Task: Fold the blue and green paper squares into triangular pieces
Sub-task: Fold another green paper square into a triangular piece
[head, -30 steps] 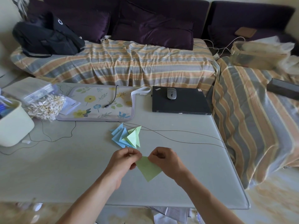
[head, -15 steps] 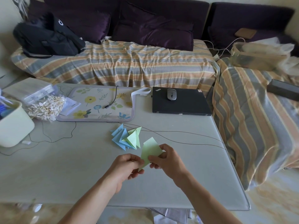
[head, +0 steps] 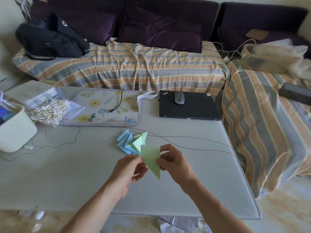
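Note:
A green paper piece (head: 151, 158), folded into a narrow triangle with its tip pointing down, is held above the grey table (head: 67, 174). My left hand (head: 129, 172) pinches its left edge and my right hand (head: 173, 163) pinches its right edge. Just behind it on the table lies a small heap of folded blue triangles (head: 125, 142) and green triangles (head: 140, 140).
A thin black cable (head: 193, 140) runs across the table behind the heap. Farther back are a floral mat (head: 104, 110), a shut black laptop (head: 190, 106) with a mouse (head: 179, 98), a bag of cotton swabs (head: 48, 111) and a pale tub (head: 15, 132) at left.
The green paper has been turned and lifted between both hands; one second ago it pointed down-right below the hands, now it stands upright as a narrow triangle with its tip down.

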A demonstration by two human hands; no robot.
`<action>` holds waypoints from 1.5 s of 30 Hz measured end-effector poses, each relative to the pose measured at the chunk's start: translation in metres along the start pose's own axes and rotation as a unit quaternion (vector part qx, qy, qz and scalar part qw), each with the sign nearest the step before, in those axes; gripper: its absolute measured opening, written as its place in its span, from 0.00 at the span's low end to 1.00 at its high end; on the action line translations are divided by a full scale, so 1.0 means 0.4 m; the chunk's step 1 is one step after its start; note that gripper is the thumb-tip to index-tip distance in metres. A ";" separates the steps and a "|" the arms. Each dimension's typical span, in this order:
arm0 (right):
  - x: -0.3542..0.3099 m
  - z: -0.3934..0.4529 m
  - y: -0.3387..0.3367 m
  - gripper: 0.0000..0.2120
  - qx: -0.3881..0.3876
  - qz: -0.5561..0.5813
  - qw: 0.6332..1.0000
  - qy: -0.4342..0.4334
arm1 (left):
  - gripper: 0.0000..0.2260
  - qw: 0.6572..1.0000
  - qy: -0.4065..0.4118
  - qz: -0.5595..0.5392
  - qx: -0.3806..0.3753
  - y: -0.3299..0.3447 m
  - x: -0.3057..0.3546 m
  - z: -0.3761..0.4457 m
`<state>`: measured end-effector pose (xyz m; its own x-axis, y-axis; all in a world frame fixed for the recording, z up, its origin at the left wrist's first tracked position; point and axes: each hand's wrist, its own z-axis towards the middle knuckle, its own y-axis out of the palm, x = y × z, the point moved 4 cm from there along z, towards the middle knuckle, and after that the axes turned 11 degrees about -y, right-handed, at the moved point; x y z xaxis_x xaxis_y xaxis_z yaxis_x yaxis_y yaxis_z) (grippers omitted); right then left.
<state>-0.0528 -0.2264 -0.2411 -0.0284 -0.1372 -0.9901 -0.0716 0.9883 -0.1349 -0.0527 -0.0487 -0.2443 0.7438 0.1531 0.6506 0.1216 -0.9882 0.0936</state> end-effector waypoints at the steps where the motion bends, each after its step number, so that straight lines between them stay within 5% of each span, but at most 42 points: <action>1: -0.005 -0.001 0.001 0.09 -0.002 0.011 1.000 -0.006 | 0.04 1.000 -0.002 -0.010 -0.010 0.003 0.001 -0.002; 15: -0.008 -0.002 0.003 0.16 0.025 -0.018 0.999 -0.026 | 0.15 0.992 -0.029 -0.118 -0.036 0.008 0.004 -0.002; 22: -0.002 -0.001 0.003 0.19 0.021 -0.047 0.998 -0.028 | 0.05 0.998 0.058 -0.017 -0.001 -0.007 -0.001 0.003; 27: 0.004 -0.002 0.009 0.16 0.019 0.037 0.999 0.026 | 0.03 0.989 0.131 0.054 0.033 -0.006 0.012 -0.008; 31: 0.014 -0.005 0.017 0.07 -0.010 0.014 0.999 0.031 | 0.04 0.985 0.146 0.096 0.010 0.008 0.011 -0.015; 45: 0.017 -0.002 0.006 0.08 -0.022 -0.081 0.996 0.043 | 0.05 0.984 0.156 0.081 0.029 -0.003 0.008 -0.001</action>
<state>-0.0540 -0.2250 -0.2479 -0.0984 -0.3018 -0.9483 -0.1251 0.9491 -0.2891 -0.0508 -0.0471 -0.2421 0.5205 -0.0255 0.8535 0.0619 -0.9958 -0.0675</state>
